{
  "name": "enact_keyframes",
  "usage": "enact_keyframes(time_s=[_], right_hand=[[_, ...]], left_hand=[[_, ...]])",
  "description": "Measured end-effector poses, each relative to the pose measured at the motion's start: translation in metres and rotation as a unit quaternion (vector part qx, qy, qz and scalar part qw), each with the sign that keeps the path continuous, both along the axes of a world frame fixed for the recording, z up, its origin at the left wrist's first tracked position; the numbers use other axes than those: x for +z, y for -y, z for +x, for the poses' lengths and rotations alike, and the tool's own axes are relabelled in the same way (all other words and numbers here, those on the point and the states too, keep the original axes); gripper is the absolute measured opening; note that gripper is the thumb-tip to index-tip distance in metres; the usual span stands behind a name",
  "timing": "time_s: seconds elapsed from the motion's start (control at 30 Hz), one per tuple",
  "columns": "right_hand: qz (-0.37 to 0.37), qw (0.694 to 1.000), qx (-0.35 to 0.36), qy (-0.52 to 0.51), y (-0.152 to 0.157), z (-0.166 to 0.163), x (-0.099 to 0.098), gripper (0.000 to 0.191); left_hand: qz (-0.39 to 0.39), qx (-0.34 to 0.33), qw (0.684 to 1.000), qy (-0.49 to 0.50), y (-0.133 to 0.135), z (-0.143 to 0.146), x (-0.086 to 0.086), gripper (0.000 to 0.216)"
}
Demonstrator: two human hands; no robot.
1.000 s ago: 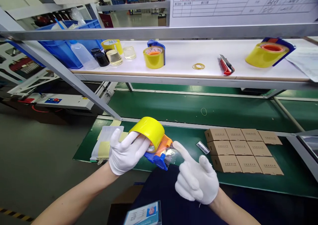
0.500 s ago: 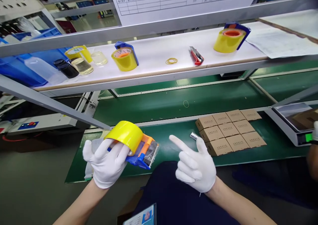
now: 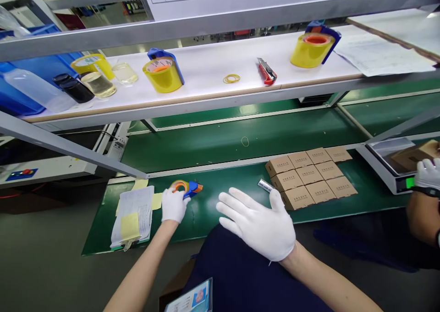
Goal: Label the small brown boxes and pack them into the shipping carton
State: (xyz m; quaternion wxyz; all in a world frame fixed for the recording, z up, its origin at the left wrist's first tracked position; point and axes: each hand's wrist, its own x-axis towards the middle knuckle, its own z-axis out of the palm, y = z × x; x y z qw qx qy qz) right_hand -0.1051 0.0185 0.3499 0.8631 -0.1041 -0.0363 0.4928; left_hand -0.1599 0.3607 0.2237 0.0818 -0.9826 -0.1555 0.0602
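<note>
from my end i have the left hand (image 3: 173, 205), in a white fabric glove, grasping the tape dispenser (image 3: 193, 189), its ring-shaped roll on the palm side and its blue and orange plastic head pointing away to the right; i can't tell whether it rests on the smooth green tabletop (image 3: 213, 215) or sits just above it. the right hand (image 3: 257, 222), gloved alike, is released, four fingers stretched out flat and thumb raised, to the right of that grip and well apart from the dispenser. just left of the grip i see a clipboard (image 3: 146, 202) of thin, written-on paper with a square, matte yellow sticky note (image 3: 129, 225) near its metal clip. beyond the right hand, ten flat-topped, printed cardboard boxes (image 3: 311, 176) sit packed in rows, a small rectangular strip (image 3: 265, 185) just beside them. above and beyond both hands, the glossy white shelf (image 3: 206, 66) bears a slender red utility knife (image 3: 266, 71) and thin, looped rubber bands (image 3: 231, 78).
</note>
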Motion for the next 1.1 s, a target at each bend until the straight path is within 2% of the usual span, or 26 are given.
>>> enact_keyframes(time_s=[0.07,0.1,0.13,0.2,0.3,0.4,0.47,0.53,0.6,0.63,0.7,0.77,0.87,0.97,1.03,1.1], right_hand=[[0.007,1.000,-0.012,0.001,0.003,-0.001,-0.001,0.095],[0.008,1.000,-0.016,-0.001,0.004,-0.001,-0.001,0.095],[0.005,1.000,-0.016,-0.003,0.006,-0.001,-0.001,0.094],[0.001,1.000,-0.012,-0.010,0.009,0.000,0.000,0.093],[0.004,0.999,-0.009,-0.033,0.012,0.004,-0.002,0.088],[-0.033,0.998,0.004,-0.058,0.014,0.006,-0.021,0.076],[-0.122,0.991,0.026,-0.046,0.020,0.005,-0.048,0.067],[-0.269,0.963,0.025,-0.026,0.031,0.003,-0.083,0.059],[-0.406,0.913,-0.011,-0.042,0.047,0.001,-0.117,0.052],[-0.443,0.894,-0.029,-0.062,0.055,0.001,-0.131,0.050],[-0.463,0.879,-0.055,-0.096,0.071,0.002,-0.153,0.051],[-0.460,0.880,-0.076,-0.094,0.084,0.006,-0.165,0.059],[-0.477,0.871,-0.100,-0.061,0.105,0.017,-0.168,0.077],[-0.483,0.868,-0.103,-0.043,0.135,0.035,-0.161,0.083],[-0.494,0.860,-0.126,-0.017,0.162,0.050,-0.157,0.083],[-0.511,0.844,-0.161,-0.011,0.191,0.064,-0.159,0.085]], left_hand=[[-0.021,0.104,0.991,-0.076,-0.009,-0.012,-0.065,0.032],[-0.019,0.138,0.986,-0.089,-0.013,-0.021,-0.092,0.033],[-0.016,0.167,0.981,-0.095,-0.016,-0.031,-0.113,0.033],[-0.005,0.219,0.971,-0.099,-0.023,-0.049,-0.141,0.034],[0.007,0.262,0.960,-0.100,-0.034,-0.065,-0.154,0.037],[0.003,0.273,0.956,-0.103,-0.044,-0.069,-0.156,0.037],[0.009,0.289,0.953,-0.088,-0.044,-0.068,-0.157,0.044],[0.040,0.278,0.959,-0.027,-0.033,-0.066,-0.157,0.056],[0.054,0.214,0.974,0.057,-0.009,-0.057,-0.156,0.063],[0.039,0.163,0.982,0.089,0.008,-0.048,-0.155,0.063],[-0.032,0.049,0.992,0.112,0.050,-0.019,-0.152,0.061],[-0.106,-0.057,0.987,0.104,0.101,0.024,-0.151,0.059],[-0.177,-0.217,0.959,0.051,0.181,0.101,-0.156,0.055],[-0.190,-0.366,0.911,-0.025,0.254,0.170,-0.167,0.054],[-0.149,-0.412,0.897,-0.066,0.289,0.204,-0.178,0.055],[-0.087,-0.430,0.893,-0.102,0.311,0.227,-0.191,0.055]])
